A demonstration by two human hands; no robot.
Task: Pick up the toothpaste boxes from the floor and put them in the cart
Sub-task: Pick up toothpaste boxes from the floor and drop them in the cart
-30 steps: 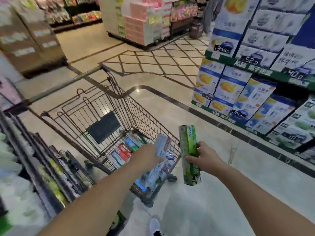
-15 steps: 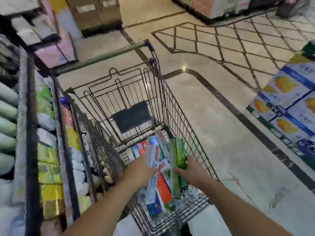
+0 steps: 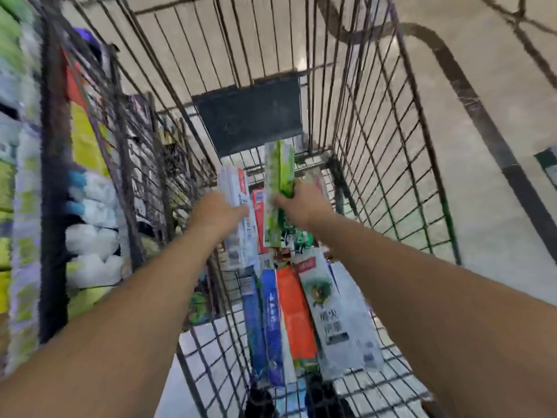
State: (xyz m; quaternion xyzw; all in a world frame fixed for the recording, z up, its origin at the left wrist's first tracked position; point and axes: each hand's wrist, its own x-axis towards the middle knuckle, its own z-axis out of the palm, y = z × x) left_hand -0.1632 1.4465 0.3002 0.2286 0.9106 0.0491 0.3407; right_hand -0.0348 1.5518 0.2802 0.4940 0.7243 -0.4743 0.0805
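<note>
Both my arms reach down inside the wire shopping cart point(image 3: 388, 152). My left hand point(image 3: 217, 211) grips a white and red toothpaste box point(image 3: 238, 206), held lengthwise low over the cart's floor. My right hand point(image 3: 304, 206) grips a green toothpaste box point(image 3: 278, 188), its far end pointing at the cart's back. Under and nearer than both hands lie several toothpaste boxes: a blue one point(image 3: 271, 324), an orange one point(image 3: 297, 315) and a white one with a green picture point(image 3: 334, 312).
A dark plastic flap point(image 3: 250, 119) hangs on the cart's far wall. Store shelves with green, yellow and white packs point(image 3: 87, 146) press against the cart's left side. Pale tiled floor with a dark inlaid band point(image 3: 482, 122) lies to the right.
The view has dropped and closed in on the cart. Both hands, each still holding its box, have gone deeper into the basket, down toward the boxes lying there.
</note>
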